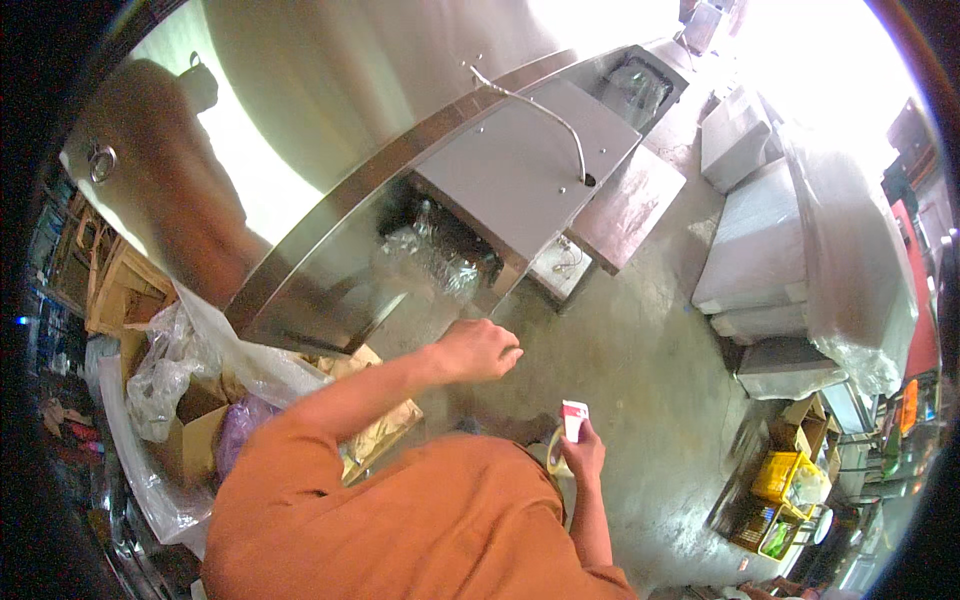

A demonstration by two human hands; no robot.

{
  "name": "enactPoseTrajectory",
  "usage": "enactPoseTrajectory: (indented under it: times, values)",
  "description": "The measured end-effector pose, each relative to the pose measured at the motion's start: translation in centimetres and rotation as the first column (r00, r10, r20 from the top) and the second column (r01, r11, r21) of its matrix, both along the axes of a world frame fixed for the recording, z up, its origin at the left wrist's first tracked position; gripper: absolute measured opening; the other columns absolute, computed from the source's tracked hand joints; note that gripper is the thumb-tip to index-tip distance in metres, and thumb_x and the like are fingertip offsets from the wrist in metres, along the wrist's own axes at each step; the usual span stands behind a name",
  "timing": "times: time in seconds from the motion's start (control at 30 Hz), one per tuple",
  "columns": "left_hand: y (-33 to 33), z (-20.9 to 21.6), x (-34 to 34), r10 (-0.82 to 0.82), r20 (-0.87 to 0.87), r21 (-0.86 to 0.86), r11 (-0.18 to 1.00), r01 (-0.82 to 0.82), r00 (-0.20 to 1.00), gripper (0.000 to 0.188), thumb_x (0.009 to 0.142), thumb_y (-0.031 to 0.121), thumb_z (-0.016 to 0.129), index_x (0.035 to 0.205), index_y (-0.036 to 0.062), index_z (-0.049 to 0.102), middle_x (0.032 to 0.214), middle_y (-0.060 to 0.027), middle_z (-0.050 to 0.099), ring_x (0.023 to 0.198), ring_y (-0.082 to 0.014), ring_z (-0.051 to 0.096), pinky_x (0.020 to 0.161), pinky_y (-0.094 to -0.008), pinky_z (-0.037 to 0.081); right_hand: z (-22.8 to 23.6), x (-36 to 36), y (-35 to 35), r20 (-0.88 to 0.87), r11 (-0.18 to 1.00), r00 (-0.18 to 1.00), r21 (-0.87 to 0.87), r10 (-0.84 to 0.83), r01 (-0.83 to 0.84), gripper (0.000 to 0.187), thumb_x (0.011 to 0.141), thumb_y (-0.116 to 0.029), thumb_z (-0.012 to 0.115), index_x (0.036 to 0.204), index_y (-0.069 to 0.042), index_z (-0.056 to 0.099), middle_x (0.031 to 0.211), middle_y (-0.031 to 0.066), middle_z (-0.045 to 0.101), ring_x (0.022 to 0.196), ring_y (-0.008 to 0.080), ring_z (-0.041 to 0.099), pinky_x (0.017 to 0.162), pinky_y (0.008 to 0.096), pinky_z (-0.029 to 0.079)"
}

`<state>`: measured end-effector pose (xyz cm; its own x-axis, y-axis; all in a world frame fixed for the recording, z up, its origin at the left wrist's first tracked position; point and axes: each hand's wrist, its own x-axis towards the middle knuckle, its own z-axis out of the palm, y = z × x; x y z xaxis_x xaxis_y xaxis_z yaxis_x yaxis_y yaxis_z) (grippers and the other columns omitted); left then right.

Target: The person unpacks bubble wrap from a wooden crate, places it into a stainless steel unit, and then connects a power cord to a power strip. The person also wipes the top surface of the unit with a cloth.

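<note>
Left hand (478, 350) hangs nearer wearer than flat grey metal box (530, 150), fingers curled; palm hidden, cannot tell whether empty. Rightward, above grey concrete floor (640, 370), right hand (587, 455) grasps white-and-red tape dispenser (575, 412) with yellowish ring (554, 452). Probably light, stiff, smooth; best gripped around body, fingers off upper end.

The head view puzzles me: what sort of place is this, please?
Most likely a workshop or warehouse, judging by the plastic-wrapped bulky items, the yellow crate and the large grey panel.
</note>
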<state>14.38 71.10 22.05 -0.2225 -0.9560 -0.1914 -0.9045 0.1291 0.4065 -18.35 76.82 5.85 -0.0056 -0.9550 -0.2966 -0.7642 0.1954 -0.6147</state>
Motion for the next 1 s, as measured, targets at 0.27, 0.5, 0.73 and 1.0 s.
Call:
enactPoseTrajectory:
  times: [0.27,0.5,0.73,1.0]
  values:
    - [-5.2,3.9,8.4,0.586,-0.085,-0.574,0.632,-0.521,0.806,0.04,0.086,0.021,0.057,0.11,-0.0115,0.06,0.114,-0.0333,0.06,0.105,-0.0483,0.057,0.097,-0.0518,0.043,-0.2,-4.2,-0.8,0.0,0.995,0.996,-0.051,-0.086,0.086,0.051,0.072,-0.029,0.072,0.118,-0.008,0.065,0.093,0.0113,0.074,0.085,0.0245,0.072,0.077,0.0362,0.054]
    - [-7.6,0.7,10.6,0.848,0.034,-0.477,0.48,-0.737,0.53,0.056,0.101,0.041,0.033,0.141,0.004,0.047,0.137,-0.0226,0.053,0.124,-0.0405,0.052,0.106,-0.0581,0.032,0.8,-4.9,-6.5,0.02,0.998,0.998,-0.006,0.063,-0.063,0.079,0.069,-0.04,0.073,0.139,-0.011,0.052,0.104,0.0193,0.07,0.095,0.0333,0.069,0.084,0.0425,0.054]
    - [-7.3,-1.0,11.2,0.908,0.154,-0.395,0.419,-0.818,0.39,0.058,0.103,0.042,0.028,0.146,0.0054,0.04,0.144,-0.0183,0.048,0.134,-0.0376,0.043,0.113,-0.0607,0.019,0.5,-9.6,-14.3,0.002,0.951,0.952,-0.059,0.305,-0.304,0.078,0.068,-0.04,0.072,0.139,-0.014,0.052,0.095,0.0201,0.07,0.09,0.0368,0.068,0.08,0.0455,0.054]
    - [-4.6,-4.1,1.1,0.821,0.571,-0.637,0.446,-0.628,0.003,0.067,0.099,0.047,0.035,0.156,0.0134,0.02,0.162,-0.0072,0.021,0.146,-0.0342,0.022,0.116,-0.058,0.012,1.6,-16.9,-24.4,0.005,0.944,0.945,0.05,0.327,-0.327,0.078,0.068,-0.039,0.073,0.139,-0.012,0.053,0.105,0.0197,0.07,0.096,0.0337,0.069,0.084,0.0423,0.053]
